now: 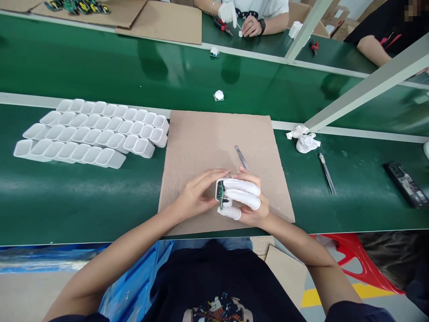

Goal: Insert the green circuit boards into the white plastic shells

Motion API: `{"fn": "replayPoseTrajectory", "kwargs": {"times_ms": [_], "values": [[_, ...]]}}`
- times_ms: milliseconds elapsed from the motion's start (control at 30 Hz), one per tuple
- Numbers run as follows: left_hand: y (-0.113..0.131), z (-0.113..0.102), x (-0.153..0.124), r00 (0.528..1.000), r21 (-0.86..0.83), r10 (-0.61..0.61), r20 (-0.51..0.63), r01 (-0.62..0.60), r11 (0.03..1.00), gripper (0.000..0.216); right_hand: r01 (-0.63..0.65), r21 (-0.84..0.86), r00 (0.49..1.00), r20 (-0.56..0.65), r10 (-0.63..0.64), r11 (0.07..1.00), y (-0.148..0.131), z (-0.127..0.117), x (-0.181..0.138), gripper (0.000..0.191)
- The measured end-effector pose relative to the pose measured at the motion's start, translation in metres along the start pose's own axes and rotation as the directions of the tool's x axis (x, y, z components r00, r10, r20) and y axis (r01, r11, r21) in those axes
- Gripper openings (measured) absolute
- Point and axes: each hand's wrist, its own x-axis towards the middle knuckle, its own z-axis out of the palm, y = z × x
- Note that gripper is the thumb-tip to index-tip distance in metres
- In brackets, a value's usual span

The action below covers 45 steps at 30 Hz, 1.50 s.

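Note:
Above the cardboard sheet [214, 138], my left hand [200, 191] is closed around the side of a small white plastic housing [217, 182]. A green circuit board [220, 193] stands edge-up at the open mouth of the housing, partly inside it. My right hand [250, 199] wears white finger cots on several fingers, which pinch the board from the right. How deep the board sits is hidden by the fingers. Just beyond my right hand lies a thin metal tool [241, 157] on the cardboard.
Rows of white plastic housings [90, 129] stand at the left. Boards with white domes [219, 95] lie on the green belt. To the right are crumpled tissue [306, 142], tweezers [326, 173] and a black device [405, 184]. A slanted post [362, 85] rises there; co-workers sit opposite.

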Motion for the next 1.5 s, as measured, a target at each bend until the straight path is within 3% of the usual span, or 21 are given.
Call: {"fn": "replayPoseTrajectory", "kwargs": {"times_ms": [233,433,567,700,1000,1267,1500], "values": [[0.000,0.000,0.001,1.000,-0.012,-0.024,0.018,0.024,1.000,0.054,-0.016,0.060,0.999,0.033,0.014,0.998,0.003,0.000,0.001,0.041],[0.000,0.001,0.001,0.999,0.015,-0.032,0.010,0.031,0.999,0.057,-0.058,0.033,0.998,0.000,0.058,0.998,0.002,0.005,0.000,0.042],[0.000,0.000,0.000,0.998,0.041,-0.059,-0.007,0.060,0.997,0.053,-0.095,0.011,0.994,0.051,0.094,0.995,0.006,0.006,-0.003,0.052],[0.002,-0.002,0.003,0.993,0.060,-0.115,-0.008,0.115,0.992,0.051,-0.024,-0.068,0.997,0.072,0.029,0.997,0.014,0.001,-0.006,0.066],[-0.002,-0.005,0.001,0.998,0.068,-0.060,-0.002,0.060,0.996,0.054,0.234,-0.279,0.971,0.107,-0.211,0.931,0.028,-0.003,-0.007,0.039],[-0.009,-0.002,-0.003,0.988,0.086,-0.141,0.060,0.136,0.987,0.057,0.183,-0.216,0.975,0.165,-0.149,0.959,0.036,-0.004,-0.013,0.034],[-0.012,0.000,-0.005,0.989,0.102,-0.134,0.055,0.128,0.987,0.054,0.125,-0.135,0.973,0.213,-0.094,0.983,0.037,-0.003,-0.017,0.036]]}}
